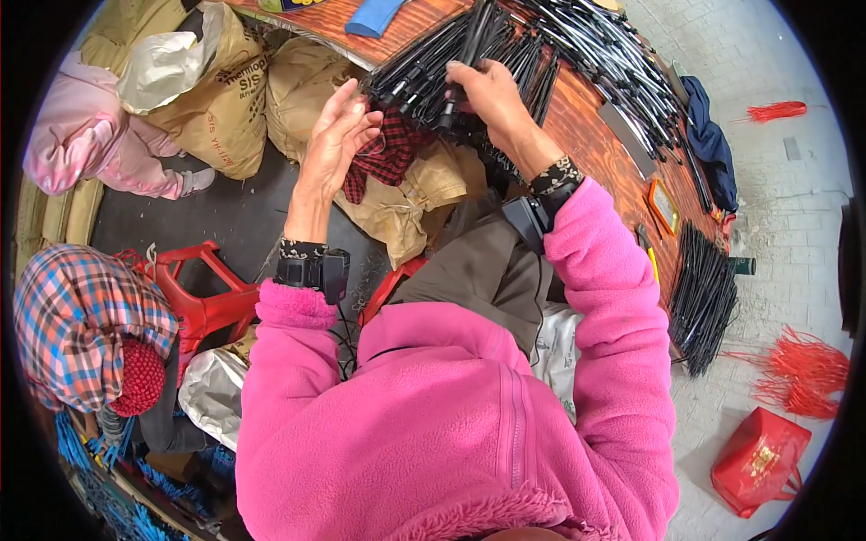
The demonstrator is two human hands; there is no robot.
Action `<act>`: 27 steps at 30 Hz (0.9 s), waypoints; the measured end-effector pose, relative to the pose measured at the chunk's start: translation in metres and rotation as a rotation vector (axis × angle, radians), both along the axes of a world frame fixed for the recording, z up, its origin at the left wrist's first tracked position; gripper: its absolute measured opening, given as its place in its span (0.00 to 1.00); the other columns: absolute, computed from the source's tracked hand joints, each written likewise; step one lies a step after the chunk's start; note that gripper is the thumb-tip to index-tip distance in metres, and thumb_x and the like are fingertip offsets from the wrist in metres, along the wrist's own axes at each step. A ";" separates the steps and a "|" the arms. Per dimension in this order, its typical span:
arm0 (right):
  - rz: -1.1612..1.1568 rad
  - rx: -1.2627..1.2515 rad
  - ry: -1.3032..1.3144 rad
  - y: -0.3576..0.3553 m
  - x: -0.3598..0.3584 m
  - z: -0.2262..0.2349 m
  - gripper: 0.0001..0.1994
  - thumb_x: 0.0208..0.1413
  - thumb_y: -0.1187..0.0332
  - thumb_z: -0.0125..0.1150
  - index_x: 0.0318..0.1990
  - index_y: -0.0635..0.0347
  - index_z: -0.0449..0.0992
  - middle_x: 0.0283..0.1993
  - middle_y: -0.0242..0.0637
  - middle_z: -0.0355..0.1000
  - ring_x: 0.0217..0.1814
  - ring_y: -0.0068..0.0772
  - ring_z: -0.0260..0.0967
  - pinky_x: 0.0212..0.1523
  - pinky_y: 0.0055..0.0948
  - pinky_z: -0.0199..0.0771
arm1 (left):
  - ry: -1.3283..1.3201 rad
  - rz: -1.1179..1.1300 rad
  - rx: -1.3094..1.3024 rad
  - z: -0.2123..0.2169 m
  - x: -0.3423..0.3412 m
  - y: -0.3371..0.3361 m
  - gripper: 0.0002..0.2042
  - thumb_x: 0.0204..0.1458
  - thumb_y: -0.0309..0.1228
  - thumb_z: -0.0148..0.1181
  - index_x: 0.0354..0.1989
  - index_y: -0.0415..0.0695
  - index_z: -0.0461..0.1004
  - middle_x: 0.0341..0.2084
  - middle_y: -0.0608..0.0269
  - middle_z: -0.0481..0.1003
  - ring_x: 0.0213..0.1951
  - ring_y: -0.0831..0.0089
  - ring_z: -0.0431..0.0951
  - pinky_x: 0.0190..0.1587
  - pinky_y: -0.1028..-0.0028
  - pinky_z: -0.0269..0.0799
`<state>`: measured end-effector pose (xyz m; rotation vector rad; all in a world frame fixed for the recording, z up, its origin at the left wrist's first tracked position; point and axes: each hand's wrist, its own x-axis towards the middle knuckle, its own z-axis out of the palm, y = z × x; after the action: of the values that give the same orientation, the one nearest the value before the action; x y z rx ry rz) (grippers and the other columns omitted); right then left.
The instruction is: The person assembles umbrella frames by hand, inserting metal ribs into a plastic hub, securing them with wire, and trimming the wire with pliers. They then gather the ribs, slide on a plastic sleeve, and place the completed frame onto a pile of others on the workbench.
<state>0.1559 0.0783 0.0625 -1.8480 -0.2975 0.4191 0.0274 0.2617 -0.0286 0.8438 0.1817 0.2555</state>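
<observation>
at the near edge of our bench point(586, 113), our right hand point(494, 97) is closed around a few black rods point(478, 41), thumb and fingers wrapped about them, with thicker ends jutting toward us. just to the left, our left hand point(338, 135) is open, fingers loosely spread; we cannot tell whether its fingertips touch the rod pile point(410, 81) heaped along that same edge, around and beneath our grip. toward the far edge we see a wide spread of black and silvery rods point(622, 68), with a flat grey piece point(629, 140) lying on our side of it. a blue cloth point(374, 16) lies on the left stretch of the bench. near the right end we have an orange-framed object point(664, 207) and a sheaf of thin black strips point(702, 293), while a dark blue cloth point(709, 135) sits at the far edge. below the near edge, a red-and-black checked cloth point(392, 153) lies beside a brown sack point(388, 216). off to our left, a co-worker in plaid point(90, 316) bends near a red stool point(225, 302).
</observation>
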 end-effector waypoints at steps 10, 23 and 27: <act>-0.021 0.236 -0.001 0.000 -0.002 0.006 0.12 0.59 0.63 0.59 0.45 0.61 0.72 0.40 0.33 0.77 0.36 0.21 0.73 0.37 0.22 0.75 | -0.046 0.044 0.203 0.000 0.004 -0.016 0.34 0.58 0.27 0.59 0.70 0.40 0.48 0.56 0.52 0.65 0.47 0.70 0.76 0.47 0.71 0.75; 0.000 0.258 0.072 -0.032 0.001 0.011 0.14 0.60 0.63 0.58 0.49 0.59 0.71 0.42 0.32 0.78 0.35 0.17 0.74 0.36 0.19 0.73 | 0.058 0.096 0.010 0.005 0.007 -0.039 0.46 0.52 0.21 0.64 0.72 0.40 0.36 0.42 0.51 0.76 0.39 0.72 0.79 0.42 0.74 0.78; 0.011 0.274 0.053 -0.035 0.000 0.015 0.15 0.60 0.63 0.58 0.51 0.60 0.71 0.42 0.33 0.79 0.35 0.19 0.74 0.36 0.18 0.73 | 0.046 0.092 0.194 0.008 0.003 -0.049 0.46 0.51 0.19 0.64 0.72 0.40 0.34 0.43 0.51 0.76 0.40 0.72 0.79 0.44 0.75 0.77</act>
<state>0.1555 0.0431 0.0771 -1.5661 -0.3127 0.4132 0.0301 0.2126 -0.0207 1.0362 0.2420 0.3437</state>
